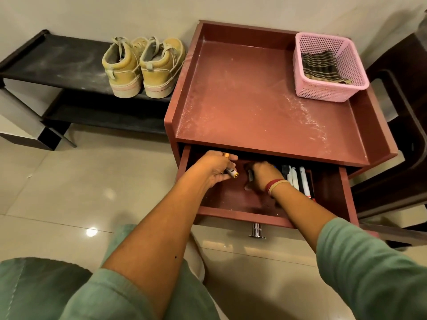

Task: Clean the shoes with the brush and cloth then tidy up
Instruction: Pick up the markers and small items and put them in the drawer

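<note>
Two tan shoes (143, 65) stand side by side on the black low rack (57, 63) at the upper left. A striped dark cloth (321, 65) lies in a pink basket (330, 65) on the red-brown cabinet's top (254, 93). The cabinet's drawer (231, 215) is pulled out. Inside it my left hand (215, 167) holds a small white cylinder with a yellow end (232, 173). My right hand (263, 174) reaches deeper in and grips a dark object (250, 175), which is blurred. No brush is plainly visible.
Several white and dark marker-like tubes (300, 179) lie along the drawer's right side. A chrome knob (257, 230) sticks out of the drawer front. A dark chair (397, 112) stands right of the cabinet. Glossy beige floor tiles (69, 192) spread to the left.
</note>
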### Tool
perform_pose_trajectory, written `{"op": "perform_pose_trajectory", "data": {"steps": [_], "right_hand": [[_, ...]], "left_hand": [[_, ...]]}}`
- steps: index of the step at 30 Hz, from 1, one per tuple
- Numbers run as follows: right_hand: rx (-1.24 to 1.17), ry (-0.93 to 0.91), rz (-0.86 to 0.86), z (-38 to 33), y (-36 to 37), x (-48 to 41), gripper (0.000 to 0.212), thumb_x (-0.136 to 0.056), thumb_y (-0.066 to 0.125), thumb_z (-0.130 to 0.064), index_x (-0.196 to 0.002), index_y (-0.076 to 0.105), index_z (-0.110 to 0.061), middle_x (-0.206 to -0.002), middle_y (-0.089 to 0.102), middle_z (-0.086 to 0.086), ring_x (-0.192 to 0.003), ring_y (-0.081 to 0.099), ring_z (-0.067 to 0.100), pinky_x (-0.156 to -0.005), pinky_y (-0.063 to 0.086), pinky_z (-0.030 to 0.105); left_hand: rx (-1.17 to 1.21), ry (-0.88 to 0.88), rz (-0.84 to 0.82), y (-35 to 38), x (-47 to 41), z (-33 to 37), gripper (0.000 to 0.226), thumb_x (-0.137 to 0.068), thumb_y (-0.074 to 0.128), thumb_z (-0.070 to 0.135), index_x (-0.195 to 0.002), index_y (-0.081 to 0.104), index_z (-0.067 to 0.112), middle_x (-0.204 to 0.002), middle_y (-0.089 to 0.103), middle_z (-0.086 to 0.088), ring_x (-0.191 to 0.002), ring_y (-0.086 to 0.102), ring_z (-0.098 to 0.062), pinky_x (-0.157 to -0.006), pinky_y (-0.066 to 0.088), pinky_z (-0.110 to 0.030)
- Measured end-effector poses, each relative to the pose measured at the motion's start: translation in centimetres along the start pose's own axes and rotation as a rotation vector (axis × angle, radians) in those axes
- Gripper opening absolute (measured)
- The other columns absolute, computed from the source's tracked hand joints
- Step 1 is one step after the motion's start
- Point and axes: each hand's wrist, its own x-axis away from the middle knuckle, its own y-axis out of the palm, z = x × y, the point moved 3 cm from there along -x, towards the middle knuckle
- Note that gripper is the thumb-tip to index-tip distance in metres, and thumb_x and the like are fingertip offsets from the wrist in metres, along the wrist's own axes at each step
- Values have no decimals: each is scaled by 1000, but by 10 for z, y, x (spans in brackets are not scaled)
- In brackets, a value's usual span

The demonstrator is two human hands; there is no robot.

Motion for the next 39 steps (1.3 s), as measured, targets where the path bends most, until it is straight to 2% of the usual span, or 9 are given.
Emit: {"op": "perform_pose_trajectory", "data": {"steps": [9,12,14,18,24,27,29,32,39], "right_hand": [[-201,137,35,11,-11,6,77,-63,83,-37,-131,51,-20,-119,62,6,-110,57,25,-88,44,28],[-803,180,82,9,-17,22,49,-72,79,-15,-117,60,-8,-81,59,1,-71,58,14,-61,46,22],[-1204,128,-69,-3,-18,36,38,-78,71,-4,-113,60,-7,-77,64,0,-65,60,8,-54,47,17],[-1387,35,-165,-13,-24,46,29,-79,65,5,-106,60,-7,-71,72,-1,-67,68,7,-59,54,19],[-1043,150,-61,-18,-4,39,28,-69,74,7,-78,61,-16,-59,64,4,-52,58,11,-54,48,23],[-906,230,6,-16,-7,28,20,-69,74,0,-71,64,-17,-61,62,4,-52,56,11,-60,49,26],[-797,246,82,-9,-20,20,14,-71,73,-4,-82,68,-10,-69,64,5,-63,59,15,-70,50,27],[-695,193,152,-4,-30,14,25,-76,73,-12,-100,67,-9,-84,63,6,-79,56,16,-73,42,22],[-119,6,137,-12,-12,8,25,-78,63,-11,-103,63,-7,-106,64,20,-98,60,37,-80,48,36]], "left_hand": [[-16,-36,-22,0,1,-2,33,-90,38,-16,-106,60,3,-94,56,-10,-102,54,-17,-81,48,-33],[-40,-24,-31,1,0,-1,30,-90,43,-18,-100,59,5,-94,58,-9,-99,56,-15,-82,48,-31],[-52,-8,-28,2,0,-1,28,-90,46,-16,-96,58,8,-92,59,-8,-94,58,-14,-80,49,-30],[-84,10,-38,8,2,-1,26,-91,49,-12,-88,55,12,-88,60,-7,-84,60,-14,-68,52,-24],[-51,-64,-50,15,-2,-16,28,-92,42,-15,-83,51,10,-80,54,-9,-68,52,-15,-87,50,-36],[0,-57,48,7,-1,-11,24,-95,38,-12,-110,54,0,-94,56,-14,-73,56,-17,-93,46,-38],[23,-37,116,-2,-2,-7,28,-99,36,-5,-124,50,-1,-98,59,-16,-82,59,-20,-80,51,-29],[11,-59,184,-9,-3,-6,15,-100,37,2,-107,50,7,-77,55,-6,-59,47,-10,-41,41,-16],[102,-116,156,-9,-2,-4,24,-96,31,5,-83,50,5,-71,50,-7,-58,46,-14,-49,40,-22]]}}
